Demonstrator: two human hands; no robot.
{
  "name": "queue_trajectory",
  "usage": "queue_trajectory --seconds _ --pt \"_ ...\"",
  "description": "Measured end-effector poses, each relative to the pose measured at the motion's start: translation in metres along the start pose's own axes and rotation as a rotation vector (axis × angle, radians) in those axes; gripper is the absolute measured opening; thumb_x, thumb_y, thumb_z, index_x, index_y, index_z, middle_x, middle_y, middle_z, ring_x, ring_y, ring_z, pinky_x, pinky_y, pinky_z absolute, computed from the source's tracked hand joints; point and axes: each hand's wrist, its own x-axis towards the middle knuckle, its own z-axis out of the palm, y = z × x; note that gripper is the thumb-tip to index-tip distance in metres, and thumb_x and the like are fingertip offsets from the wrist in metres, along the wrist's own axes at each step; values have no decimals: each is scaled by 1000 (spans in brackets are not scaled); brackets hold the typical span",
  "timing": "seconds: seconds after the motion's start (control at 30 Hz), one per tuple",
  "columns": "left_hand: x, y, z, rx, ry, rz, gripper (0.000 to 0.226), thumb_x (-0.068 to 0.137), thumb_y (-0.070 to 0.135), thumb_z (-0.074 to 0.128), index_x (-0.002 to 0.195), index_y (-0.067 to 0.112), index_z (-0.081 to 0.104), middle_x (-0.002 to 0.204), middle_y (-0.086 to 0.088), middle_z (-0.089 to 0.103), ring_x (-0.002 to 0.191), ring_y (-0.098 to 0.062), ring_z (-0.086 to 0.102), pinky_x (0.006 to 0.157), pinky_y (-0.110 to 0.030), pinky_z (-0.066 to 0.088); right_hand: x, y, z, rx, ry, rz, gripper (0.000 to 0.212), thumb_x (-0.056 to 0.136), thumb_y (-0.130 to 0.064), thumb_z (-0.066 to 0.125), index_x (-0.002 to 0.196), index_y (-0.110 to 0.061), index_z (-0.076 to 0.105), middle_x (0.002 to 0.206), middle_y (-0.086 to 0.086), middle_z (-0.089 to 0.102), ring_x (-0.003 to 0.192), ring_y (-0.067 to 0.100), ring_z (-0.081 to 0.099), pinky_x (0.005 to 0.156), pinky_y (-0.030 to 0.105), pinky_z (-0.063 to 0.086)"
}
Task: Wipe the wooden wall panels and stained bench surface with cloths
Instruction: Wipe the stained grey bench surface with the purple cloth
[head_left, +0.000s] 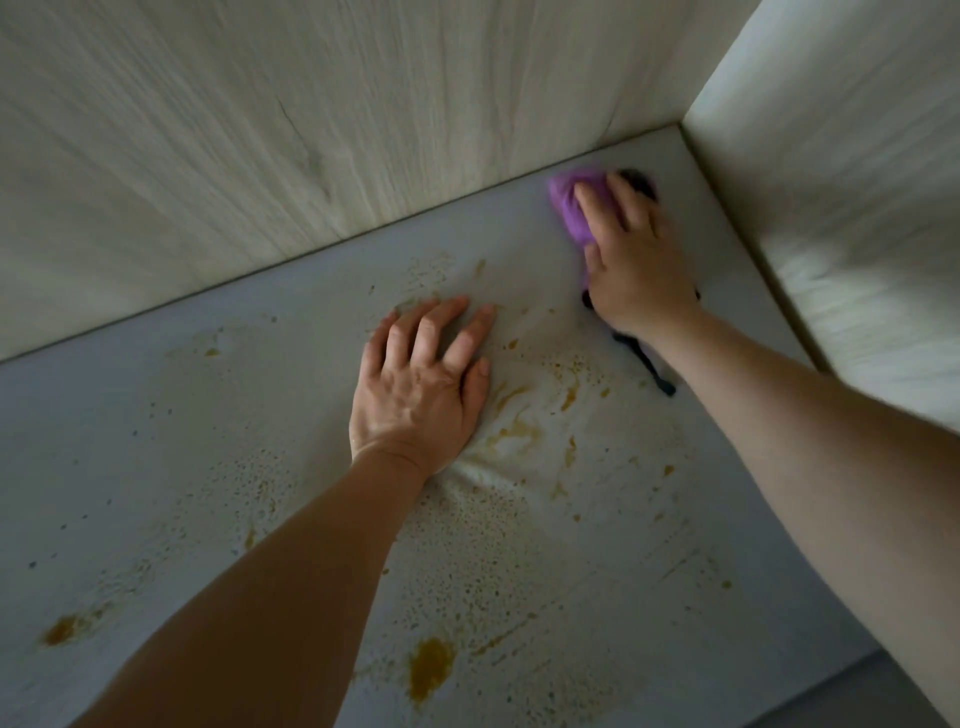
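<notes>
Viewing from the head camera, I note two pale wood-grain panels: the back panel (218, 130) and the side panel (841, 171), meeting in a corner at upper right. Below them lies the grey bench (130, 467), padded and dented, marked with orange-brown stains (428, 667) in blotches and fine spatter across its middle and front. My left hand (421, 384) presses flat on the bench mid-surface, fingers straight and slightly spread. My right hand (631, 254) rests on a purple cloth (569, 205) near the corner, fingers extended over it. A dark cloth (647, 364) trails from under that wrist.
</notes>
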Motion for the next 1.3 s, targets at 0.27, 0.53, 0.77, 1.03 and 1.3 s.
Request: queue_trajectory --seconds 0.27,0.53,0.77,1.03,1.3 --pt "1 1 -2 10 -16 -4 48 93 44 33 138 30 44 132 -2 49 118 -23 34 102 -39 22 -66 -1 7 25 33 -23 54 95 -31 26 147 -18 33 155 14 24 140 39 24 112 46 23" --pt "0 1 0 16 -6 -8 48 93 44 33 138 30 43 132 -2 48 118 -23 33 101 -39 21 -9 7 -1 -3 -47 97 55 100 -30 29 152 -24 11 159 9 1 145 33 2 117 43 7" --pt "1 2 -3 4 -34 -24 48 93 44 31 138 31 43 132 -2 49 114 -24 33 101 -39 21 -70 6 5 36 33 33 58 94 -38 20 149 -20 27 157 12 16 143 35 15 114 44 17" --pt "0 2 -4 0 -49 -24 49 93 43 32 139 30 43 133 -3 48 116 -24 32 102 -40 20 -43 11 -1 -20 -67 96 60 94 -39 23 151 -28 12 160 5 0 146 29 2 117 41 7" --pt "1 5 -14 30 -175 -58 50 97 47 21 145 35 30 142 1 36 122 -25 31 107 -40 20 -27 13 -4 -8 -32 120 54 101 -31 30 151 -29 10 160 4 -2 146 27 -1 117 37 4"
